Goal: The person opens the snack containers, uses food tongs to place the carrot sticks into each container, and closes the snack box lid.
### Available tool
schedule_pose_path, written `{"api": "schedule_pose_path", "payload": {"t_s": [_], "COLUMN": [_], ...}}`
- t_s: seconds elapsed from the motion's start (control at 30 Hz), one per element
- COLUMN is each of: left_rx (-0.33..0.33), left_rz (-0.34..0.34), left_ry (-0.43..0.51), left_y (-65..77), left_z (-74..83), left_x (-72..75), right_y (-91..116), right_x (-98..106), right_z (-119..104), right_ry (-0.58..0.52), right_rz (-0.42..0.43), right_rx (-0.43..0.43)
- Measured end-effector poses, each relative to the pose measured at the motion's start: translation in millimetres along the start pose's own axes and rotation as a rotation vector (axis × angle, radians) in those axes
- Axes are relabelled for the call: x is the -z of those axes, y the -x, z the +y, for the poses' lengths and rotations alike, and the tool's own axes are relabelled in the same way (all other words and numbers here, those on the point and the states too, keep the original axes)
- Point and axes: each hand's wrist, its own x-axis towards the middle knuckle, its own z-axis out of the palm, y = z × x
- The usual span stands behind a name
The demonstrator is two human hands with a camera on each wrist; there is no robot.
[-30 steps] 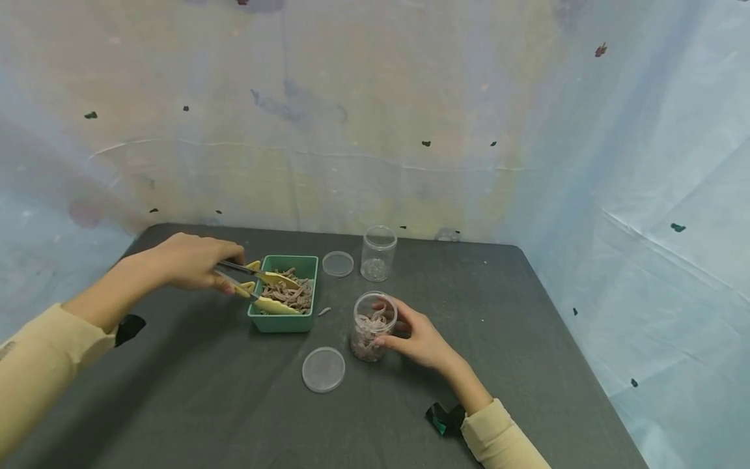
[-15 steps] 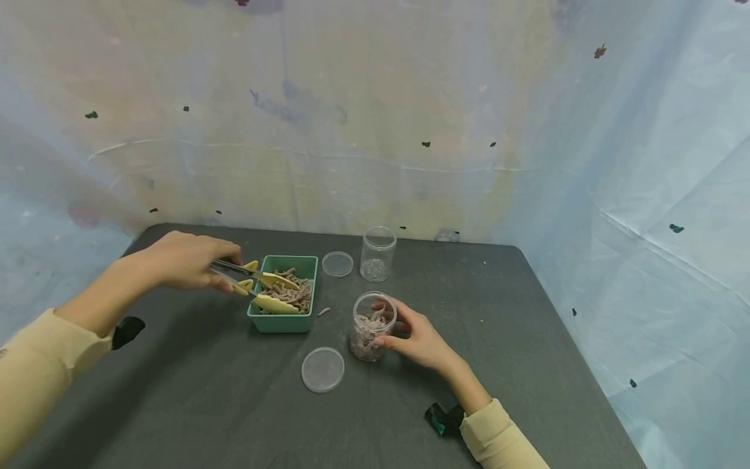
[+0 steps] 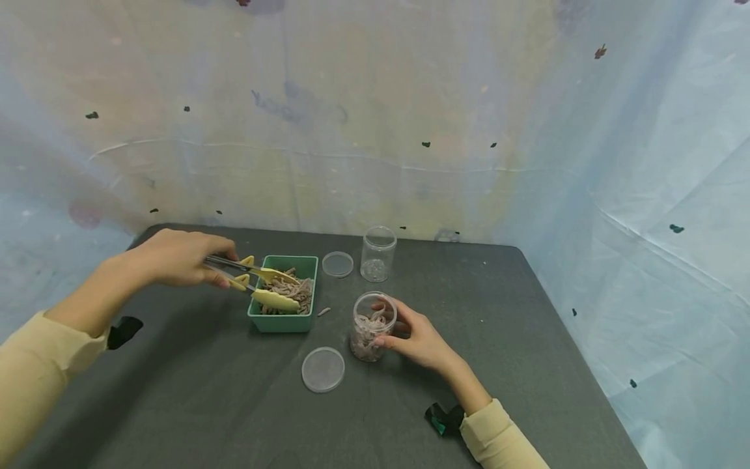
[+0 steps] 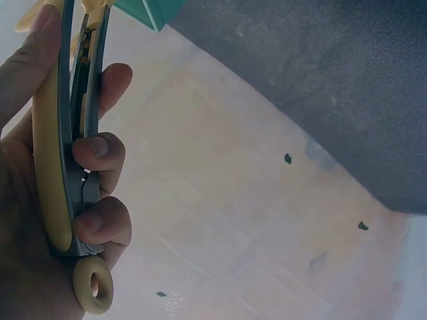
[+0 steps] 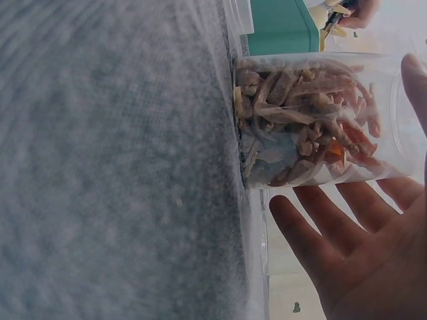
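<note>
My left hand (image 3: pixel 181 257) grips a pair of tongs (image 4: pixel 50 147) with cream-yellow handles and yellow tips, its fingers curled round both arms. The tips (image 3: pixel 275 299) are spread apart inside a green rectangular tub (image 3: pixel 282 324), over a heap of brownish dried strips (image 3: pixel 301 293). To the right, my right hand (image 3: pixel 422 335) holds a clear jar (image 3: pixel 366 335) from its right side, thumb at the front and fingers behind. Similar strips (image 5: pixel 300 113) fill much of this uncapped jar, which stands upright on the dark table (image 3: pixel 469 312).
Behind stands a second clear jar (image 3: pixel 377 254), with a round clear lid (image 3: pixel 338 264) at its left. Another lid (image 3: pixel 323 369) lies in front of the tub. One loose strip (image 3: pixel 324 312) rests between tub and filled jar. A hanging sheet (image 3: pixel 351 130) borders the table's back.
My left hand has drawn slightly left, and the tongs' tips have risen a little over the strips in the tub. The right hand and its jar stay put.
</note>
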Motion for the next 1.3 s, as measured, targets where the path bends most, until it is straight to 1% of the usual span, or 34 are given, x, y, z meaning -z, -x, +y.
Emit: {"api": "schedule_pose_path", "payload": {"t_s": [0.23, 0.37, 0.53, 0.67, 0.77, 1.0, 1.13, 1.3], "left_rx": [-0.008, 0.002, 0.01, 0.026, 0.022, 0.032, 0.024, 0.007], "left_rz": [0.026, 0.029, 0.018, 0.021, 0.026, -0.009, -0.027, -0.01], "left_ry": [0.002, 0.005, 0.022, 0.033, 0.035, 0.045, 0.047, 0.031], "left_y": [3.4, 5.0, 4.3, 4.7, 6.1, 4.5, 3.5, 3.9], "left_z": [-5.1, -5.4, -6.1, -6.4, -6.9, -7.8, -7.6, -6.8], "left_x": [-1.7, -0.6, -1.5, -3.1, -2.7, -5.1, -7.5, -6.9], "right_y": [0.4, 0.1, 0.8, 0.5, 0.3, 0.1, 0.1, -0.2], "right_x": [0.0, -0.2, -0.5, -0.5, -0.2, -0.6, -0.8, -0.3], "right_z": [0.9, 1.1, 1.1, 0.8, 0.0, 0.7, 0.4, -0.4], "right_ry": [-0.003, -0.006, -0.008, -0.006, -0.003, -0.004, -0.006, -0.003], "right_rz": [0.0, -0.003, -0.003, -0.003, -0.003, -0.001, 0.0, -0.003], "right_rx": [0.004, 0.006, 0.006, 0.005, 0.001, 0.0, -0.002, -0.007]}}
